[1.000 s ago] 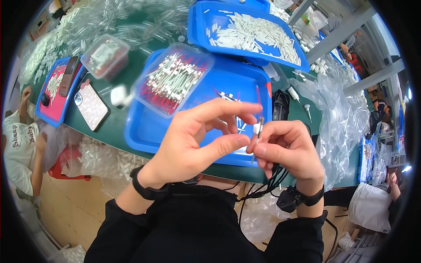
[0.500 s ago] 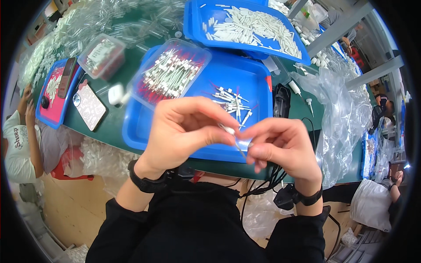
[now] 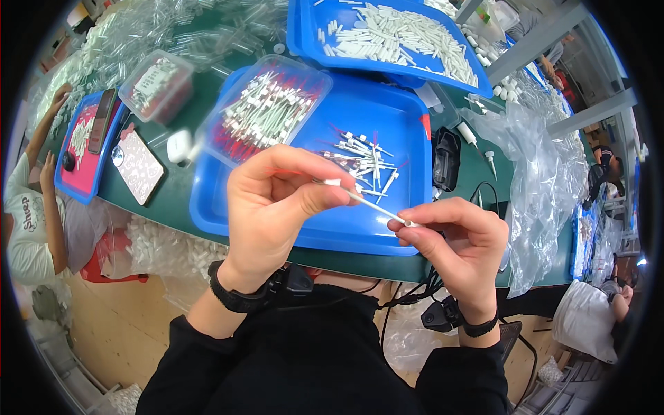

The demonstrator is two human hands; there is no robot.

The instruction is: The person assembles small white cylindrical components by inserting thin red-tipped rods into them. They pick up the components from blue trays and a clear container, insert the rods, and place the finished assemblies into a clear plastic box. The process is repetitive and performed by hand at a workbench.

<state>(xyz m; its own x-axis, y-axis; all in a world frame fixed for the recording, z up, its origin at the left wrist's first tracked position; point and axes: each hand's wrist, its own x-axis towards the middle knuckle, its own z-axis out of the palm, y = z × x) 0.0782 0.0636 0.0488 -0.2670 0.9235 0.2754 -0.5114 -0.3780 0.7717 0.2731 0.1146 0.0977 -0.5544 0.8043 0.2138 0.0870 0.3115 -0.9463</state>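
A thin white stick [image 3: 373, 205] slants between my two hands above a blue tray [image 3: 387, 114]. Thumb and fingertips of my left hand [image 3: 270, 204] pinch its upper end, where a white collar and fine red strands show. At the lower end, my right hand [image 3: 460, 238] closes thumb and forefinger on the stick's tip, by a small ring-like end piece [image 3: 409, 223]. Below, similar sticks [image 3: 366, 159] with white collars and red strands lie loose in the tray. A clear plastic box [image 3: 328, 86] full of more such sticks rests on the tray's left part.
Behind stands another blue tray [image 3: 304, 31] of short white tubes. To the left are a lidded box [image 3: 158, 90], a patterned phone [image 3: 140, 166], a white case [image 3: 179, 146] and a small tray [image 3: 76, 181]. Plastic bags [image 3: 532, 180] lie right. A person [image 3: 34, 221] sits left.
My right hand has moved down and right, away from my left, and the stick now shows lengthwise between them. The person at left has raised an arm toward the back.
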